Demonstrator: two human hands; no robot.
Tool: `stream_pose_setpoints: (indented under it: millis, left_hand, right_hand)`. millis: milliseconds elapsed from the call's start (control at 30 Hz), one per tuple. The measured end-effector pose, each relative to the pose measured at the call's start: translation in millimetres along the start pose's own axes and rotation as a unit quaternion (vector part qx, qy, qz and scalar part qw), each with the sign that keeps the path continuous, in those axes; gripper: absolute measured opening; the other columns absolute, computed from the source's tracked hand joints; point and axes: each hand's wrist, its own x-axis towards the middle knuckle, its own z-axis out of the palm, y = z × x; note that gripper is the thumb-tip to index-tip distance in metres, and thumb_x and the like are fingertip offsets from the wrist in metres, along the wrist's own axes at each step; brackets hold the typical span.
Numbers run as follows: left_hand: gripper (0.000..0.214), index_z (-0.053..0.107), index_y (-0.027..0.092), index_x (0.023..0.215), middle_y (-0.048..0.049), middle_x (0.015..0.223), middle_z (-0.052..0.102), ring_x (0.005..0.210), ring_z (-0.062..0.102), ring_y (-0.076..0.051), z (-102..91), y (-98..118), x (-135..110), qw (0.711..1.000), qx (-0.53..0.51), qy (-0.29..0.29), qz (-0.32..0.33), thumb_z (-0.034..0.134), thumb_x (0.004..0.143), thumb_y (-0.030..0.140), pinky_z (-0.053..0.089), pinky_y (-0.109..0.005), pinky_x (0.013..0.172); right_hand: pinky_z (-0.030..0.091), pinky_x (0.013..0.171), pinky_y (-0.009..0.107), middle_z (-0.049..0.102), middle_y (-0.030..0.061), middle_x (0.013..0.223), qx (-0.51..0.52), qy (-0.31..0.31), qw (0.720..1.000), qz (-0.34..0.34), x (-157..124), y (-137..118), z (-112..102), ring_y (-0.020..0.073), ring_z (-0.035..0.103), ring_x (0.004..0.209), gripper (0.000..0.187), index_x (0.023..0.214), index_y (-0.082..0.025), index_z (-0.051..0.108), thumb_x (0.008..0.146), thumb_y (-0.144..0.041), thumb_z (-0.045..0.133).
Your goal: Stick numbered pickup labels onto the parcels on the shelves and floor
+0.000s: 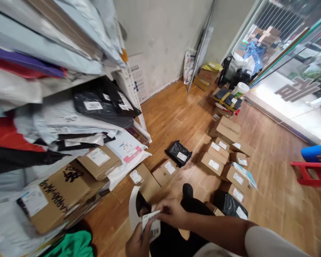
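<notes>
A printed white label (155, 233) is held low, above the dark trousers (164, 246). Its left side is clamped between the thumb and fingers of the left hand (139, 240), and its upper edge is pinched by the right hand (173, 214); whether 1 layer or several are held cannot be told. Just beside the hands, a white paper strip (133, 205) is curled; whether it is joined to the label is not shown.

If unequal tension is applied by the 2 hands, the label could be creased or torn. If adhesive is exposed, it could be stuck to the fingertips. The strip could be snagged by the nearby black shoe (187, 191) if a step is taken.

To the left, a white-and-pink mailer bag (128, 148) is left overhanging the shelf's edge; if brushed, it could be dropped onto the cardboard box (147, 184) below.
</notes>
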Motion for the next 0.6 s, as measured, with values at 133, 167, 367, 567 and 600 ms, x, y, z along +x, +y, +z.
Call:
stream_pose_setpoints:
  millis: [133, 167, 367, 567, 600]
  left_hand:
    - [0.054, 0.072, 0.016, 0.085, -0.0051, 0.070, 0.071, 0.071, 0.065, -0.023, 137.4, 4.3, 48.7, 0.993, -0.066, -0.090, -0.033, 0.057, 0.072, 0.066, 0.051, -0.027, 0.064]
    - [0.054, 0.072, 0.015, 0.086, -0.0058, 0.072, 0.071, 0.073, 0.065, -0.024, 168.7, -1.6, 63.8, 0.989, -0.096, -0.106, -0.045, 0.060, 0.070, 0.065, 0.051, -0.028, 0.065]
    - [0.052, 0.065, 0.014, 0.072, -0.0066, 0.065, 0.068, 0.063, 0.063, -0.022, 314.3, -81.1, 154.8, 0.981, -0.157, -0.098, -0.066, 0.061, 0.068, 0.066, 0.049, -0.028, 0.057]
    - [0.046, 0.060, 0.018, 0.069, -0.0052, 0.066, 0.066, 0.065, 0.061, -0.020, 409.4, -186.3, 244.2, 0.986, -0.144, -0.067, -0.053, 0.055, 0.077, 0.063, 0.047, -0.026, 0.061]
    - [0.045, 0.063, 0.018, 0.075, -0.0062, 0.071, 0.068, 0.067, 0.062, -0.020, 423.7, -202.7, 260.2, 0.983, -0.157, -0.076, -0.052, 0.055, 0.077, 0.062, 0.048, -0.026, 0.062]
  right_hand:
    - [0.042, 0.056, 0.024, 0.060, -0.0010, 0.067, -0.042, 0.100, 0.994, 0.034, 7.1, 74.5, -112.0, 0.0109, 0.053, 0.059, 0.038, 0.081, -0.016, 0.066, 0.071, -0.052, 0.072]
    - [0.043, 0.056, 0.025, 0.060, -0.0008, 0.067, -0.046, 0.124, 0.990, 0.039, 11.9, 93.9, -135.6, 0.0117, 0.054, 0.059, 0.039, 0.081, -0.016, 0.065, 0.071, -0.054, 0.071]
    - [0.050, 0.066, 0.032, 0.065, 0.0047, 0.077, -0.058, 0.182, 0.980, 0.060, 66.1, 226.8, -232.6, 0.0173, 0.061, 0.070, 0.039, 0.079, -0.018, 0.067, 0.073, -0.056, 0.067]
    - [0.052, 0.070, 0.035, 0.068, 0.0061, 0.080, -0.051, 0.171, 0.983, 0.038, 145.4, 380.1, -283.0, 0.0184, 0.063, 0.072, 0.039, 0.080, -0.018, 0.069, 0.073, -0.057, 0.067]
    - [0.053, 0.068, 0.034, 0.069, 0.0057, 0.078, -0.047, 0.160, 0.985, 0.033, 157.1, 402.2, -291.2, 0.0181, 0.063, 0.070, 0.039, 0.080, -0.018, 0.070, 0.073, -0.057, 0.067]
